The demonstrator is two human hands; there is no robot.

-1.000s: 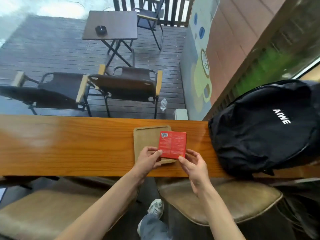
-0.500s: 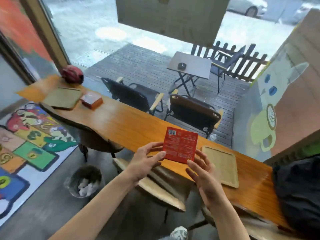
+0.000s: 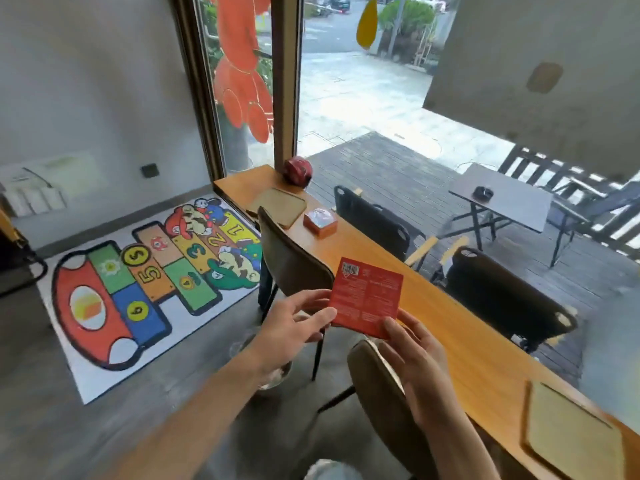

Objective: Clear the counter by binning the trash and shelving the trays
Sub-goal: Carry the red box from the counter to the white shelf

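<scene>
Head view: a flat red square cardboard packet with a barcode in its upper corner (image 3: 366, 297) is held up in the air between both hands, off the long orange-brown wooden counter (image 3: 433, 306) and just on its near side. The left hand (image 3: 294, 325) pinches the packet's left edge from about 9 o'clock, thumb on the printed face and fingers behind, narrowly closed on the card. The right hand (image 3: 414, 355) meets the lower right corner from about 5 o'clock, fingers loosely spread, with only the tips touching; whether it truly bears weight I cannot tell. The packet is tilted a little clockwise, its face towards the camera.

The relation that matters: a round bin (image 3: 273, 372) sits on the grey floor at roughly 7 o'clock from the packet, mostly hidden beneath the left forearm, so its contents cannot be read. The left hand is plainly nearer to it, so in my judgement the drop suits that hand, down and slightly leftward.

Left on the counter: a tan rounded wooden tray (image 3: 575, 431) at 4 o'clock, a second like tray (image 3: 278, 206) at 11 o'clock, a small orange box (image 3: 320, 221) just beside it, and a crumpled red object (image 3: 298, 171) at the far end
</scene>
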